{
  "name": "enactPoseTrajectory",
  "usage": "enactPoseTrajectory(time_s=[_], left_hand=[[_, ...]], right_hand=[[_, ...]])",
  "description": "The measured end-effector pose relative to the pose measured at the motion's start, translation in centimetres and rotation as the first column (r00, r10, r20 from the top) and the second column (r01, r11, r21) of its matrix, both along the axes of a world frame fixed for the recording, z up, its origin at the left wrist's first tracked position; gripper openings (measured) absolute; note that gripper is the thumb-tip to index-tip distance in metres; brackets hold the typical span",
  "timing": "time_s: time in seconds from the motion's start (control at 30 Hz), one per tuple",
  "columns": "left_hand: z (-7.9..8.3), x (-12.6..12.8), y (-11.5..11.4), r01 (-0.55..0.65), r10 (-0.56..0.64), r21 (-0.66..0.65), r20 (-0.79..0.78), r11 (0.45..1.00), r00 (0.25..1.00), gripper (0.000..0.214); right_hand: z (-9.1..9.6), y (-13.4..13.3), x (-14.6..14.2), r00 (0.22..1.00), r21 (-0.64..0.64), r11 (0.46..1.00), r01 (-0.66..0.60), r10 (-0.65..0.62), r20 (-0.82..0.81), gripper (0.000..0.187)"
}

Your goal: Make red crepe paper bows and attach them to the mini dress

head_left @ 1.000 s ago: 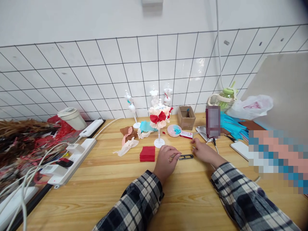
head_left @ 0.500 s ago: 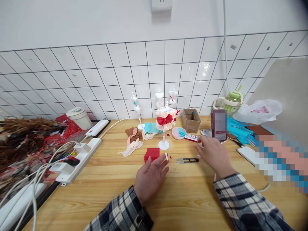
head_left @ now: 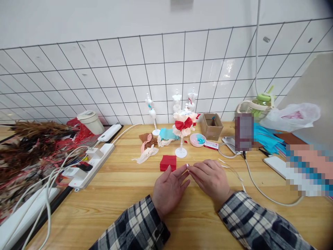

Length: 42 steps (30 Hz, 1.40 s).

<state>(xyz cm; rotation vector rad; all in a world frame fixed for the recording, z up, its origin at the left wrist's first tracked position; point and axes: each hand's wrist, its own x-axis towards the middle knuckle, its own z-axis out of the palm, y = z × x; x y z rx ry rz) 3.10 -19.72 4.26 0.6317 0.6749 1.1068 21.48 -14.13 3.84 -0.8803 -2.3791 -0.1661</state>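
My left hand (head_left: 169, 191) lies palm up over the table, fingers stretched out and apart. A small white strip (head_left: 187, 165) rests on the tip of its index finger. My right hand (head_left: 212, 178) comes in from the right, its fingers pressed together and pinching at that strip. Behind my left fingertips sits a stack of red fabric squares (head_left: 168, 162). Farther back stands a small white dress form (head_left: 181, 151) wearing a cream ruffled dress with a red bow (head_left: 183, 123). The thread snips are hidden, apparently behind my right hand.
Several bare mini dress forms (head_left: 151, 111) stand by the tiled wall. Fabric scraps (head_left: 147, 153), a pink dish (head_left: 197, 140), a cardboard box (head_left: 212, 126) and a phone (head_left: 244, 132) with its cable lie around. Power strips (head_left: 93, 166) and feathers (head_left: 28, 152) fill the left.
My right hand has moved left, from beside the phone to my left fingertips, and now covers where the snips lay. The view has shifted slightly; my left hand keeps its palm-up pose.
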Motion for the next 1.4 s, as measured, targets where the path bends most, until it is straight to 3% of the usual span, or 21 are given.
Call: enactPoseTrajectory(time_s=[0.17, 0.27, 0.37, 0.47, 0.53, 0.67, 0.77, 0.87, 0.97, 1.03, 1.13, 1.23, 1.4], left_hand=[[0.0, 0.4, -0.2, 0.053, -0.052, 0.016, -0.026, 0.998, 0.998, 0.065], [-0.8, 0.5, -0.1, -0.015, 0.019, 0.027, -0.165, 1.0, 0.986, 0.05], [-1.5, 0.3, 0.1, -0.123, 0.125, 0.029, -0.326, 0.992, 0.937, 0.037], [-1.7, 0.2, 0.3, -0.198, 0.194, 0.05, -0.525, 0.979, 0.828, 0.031], [-1.7, 0.3, 0.3, -0.163, 0.215, 0.14, -0.663, 0.977, 0.717, 0.027], [-1.8, 0.7, 0.2, -0.062, 0.298, 0.309, -0.813, 0.949, 0.5, 0.023], [-1.9, 0.7, 0.2, -0.075, 0.34, 0.349, -0.809, 0.934, 0.48, 0.033], [-1.6, 0.4, 0.3, -0.029, 0.376, 0.41, -0.804, 0.912, 0.46, 0.023], [-1.0, 0.1, 0.3, 0.015, 0.378, 0.429, -0.812, 0.903, 0.444, 0.024], [-0.6, -0.1, 0.4, 0.024, 0.379, 0.435, -0.809, 0.9, 0.449, 0.022], [-0.4, -0.1, 0.4, 0.026, 0.376, 0.433, -0.808, 0.901, 0.454, 0.019], [-0.4, -0.1, 0.2, 0.025, 0.364, 0.425, -0.803, 0.905, 0.472, 0.017], [-0.4, 0.0, 0.1, -0.006, 0.345, 0.395, -0.794, 0.918, 0.5, 0.017]], right_hand=[[0.1, -0.3, -0.3, 0.998, -0.041, 0.999, 0.001, -0.003, -0.058, 0.018], [0.0, -0.1, -0.5, 0.97, -0.178, 0.984, -0.02, -0.024, -0.244, 0.018], [-0.5, 0.5, -0.5, 0.892, -0.382, 0.922, -0.061, -0.121, -0.436, 0.022], [-1.2, 1.3, -0.4, 0.816, -0.577, 0.815, -0.059, -0.294, -0.498, 0.026], [-1.6, 1.4, -0.6, 0.789, -0.635, 0.772, -0.024, -0.375, -0.486, 0.026], [-1.8, 0.8, -1.4, 0.819, -0.627, 0.778, -0.048, -0.329, -0.47, 0.021], [-1.7, 0.0, -2.1, 0.843, -0.661, 0.737, -0.138, -0.263, -0.469, 0.018], [-1.7, -0.3, -2.4, 0.819, -0.763, 0.604, -0.232, -0.301, -0.488, 0.02], [-1.8, -0.3, -2.4, 0.774, -0.844, 0.389, -0.371, -0.373, -0.512, 0.024], [-1.9, -0.2, -2.3, 0.735, -0.847, 0.249, -0.47, -0.421, -0.531, 0.032], [-1.9, -0.1, -2.0, 0.684, -0.806, 0.095, -0.585, -0.476, -0.553, 0.042], [-1.9, 0.0, -1.7, 0.694, -0.781, -0.007, -0.624, -0.464, -0.55, 0.036], [-1.8, 0.2, -1.1, 0.702, -0.76, -0.08, -0.645, -0.453, -0.549, 0.034]])
